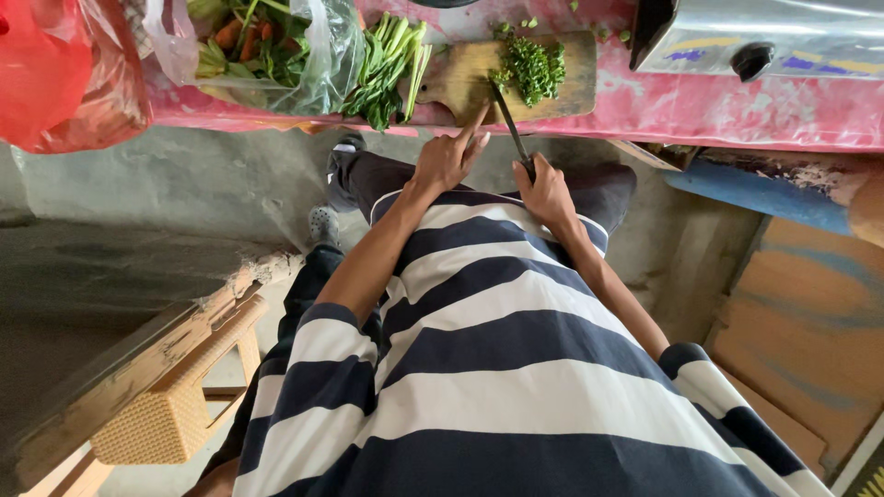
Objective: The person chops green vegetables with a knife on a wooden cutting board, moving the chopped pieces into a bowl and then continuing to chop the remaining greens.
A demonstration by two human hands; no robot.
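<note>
**Chopped greens on a worn wooden board**

A bench (737,110) under a glossy pink, mottled plastic cover runs across the top of the view, above a rough grey concrete floor. On it lies a wooden cutting board (575,78), flat and scuffed, with a rounded handle end toward the left. A loose heap of finely chopped greens (534,66) sits on the board.

The right hand (545,189) is closed around the dark handle of a knife (509,124), whose thin, dark blade slants up to the edge of the heap. The left hand (448,158) holds nothing; its fingers are stretched out, the fingertips touching the board's near edge just beside the blade.

Left of the board lies a bundle of long green stalks (387,69), smooth and leafy. Further left, a crinkled clear plastic bag (327,55) holds vegetables, next to a translucent red bag (64,74). A shiny metal stove (764,37) with a black knob stands at the right. A woven stool (170,410) stands lower left.
</note>
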